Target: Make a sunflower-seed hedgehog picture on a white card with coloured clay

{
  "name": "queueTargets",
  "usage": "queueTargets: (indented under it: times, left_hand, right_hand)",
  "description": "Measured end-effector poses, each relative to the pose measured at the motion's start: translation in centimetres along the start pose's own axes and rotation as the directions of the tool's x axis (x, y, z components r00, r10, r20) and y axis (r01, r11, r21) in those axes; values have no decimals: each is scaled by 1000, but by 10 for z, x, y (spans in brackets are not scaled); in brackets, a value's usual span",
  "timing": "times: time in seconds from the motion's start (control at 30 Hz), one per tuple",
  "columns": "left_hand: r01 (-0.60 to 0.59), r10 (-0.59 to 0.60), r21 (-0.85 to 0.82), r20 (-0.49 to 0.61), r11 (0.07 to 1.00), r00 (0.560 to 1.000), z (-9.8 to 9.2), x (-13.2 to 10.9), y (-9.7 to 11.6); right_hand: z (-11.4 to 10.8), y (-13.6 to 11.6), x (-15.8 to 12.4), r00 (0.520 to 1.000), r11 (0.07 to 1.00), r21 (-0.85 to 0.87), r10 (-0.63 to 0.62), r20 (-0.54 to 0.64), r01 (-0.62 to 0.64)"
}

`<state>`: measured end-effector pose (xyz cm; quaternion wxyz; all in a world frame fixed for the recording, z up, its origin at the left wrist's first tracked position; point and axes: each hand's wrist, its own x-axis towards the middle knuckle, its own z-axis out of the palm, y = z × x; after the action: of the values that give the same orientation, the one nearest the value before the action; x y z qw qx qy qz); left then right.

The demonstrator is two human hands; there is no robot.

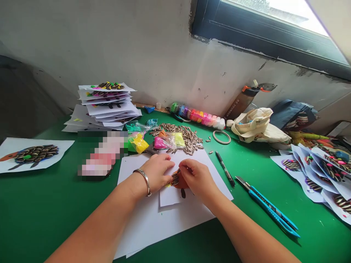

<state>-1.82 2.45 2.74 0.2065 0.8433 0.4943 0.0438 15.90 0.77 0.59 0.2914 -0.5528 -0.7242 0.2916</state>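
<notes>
The right hand (pixel 196 179) is pinching a light, slippery sunflower seed (pixel 174 179) by its edge into soft orange clay (pixel 181 183). The left hand (pixel 156 173) is lying open on the paper (pixel 171 195) beside it.

Black-and-white striped sunflower seeds (pixel 179 137) lie in a heap on the glossy green counter (pixel 41 215), and a few more stripe the rust-orange clay shape (pixel 179 180) on the plain white paper sheet (pixel 167 228). Beside the heap sit bright pink clay in a clear bag (pixel 161 143) and vivid yellow clay in a clear bag (pixel 139 143). A bright blue utility knife (pixel 267 206) has a silver blade, and a rainbow row of clay tubs (pixel 197 115) runs from green through purple, orange and pink to white.
</notes>
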Motion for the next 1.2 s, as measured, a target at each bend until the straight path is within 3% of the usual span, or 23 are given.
queueTargets:
  times: [0.4, 0.73, 1.2]
  left_hand:
    - [-7, 7, -37, -5, 999, 1000, -1, 1, 0]
    - [6, -7, -20, -24, 1000, 1000, 6, 1, -3]
    - [37, -37, -7, -18, 999, 999, 6, 1, 1]
  right_hand:
    - [-4, 1, -1, 986, 955, -247, -153, 68, 165]
    - [-6, 5, -1, 953, 889, -343, -280, 117, 303]
    - [3, 9, -1, 947, 873, -366, -301, 115, 323]
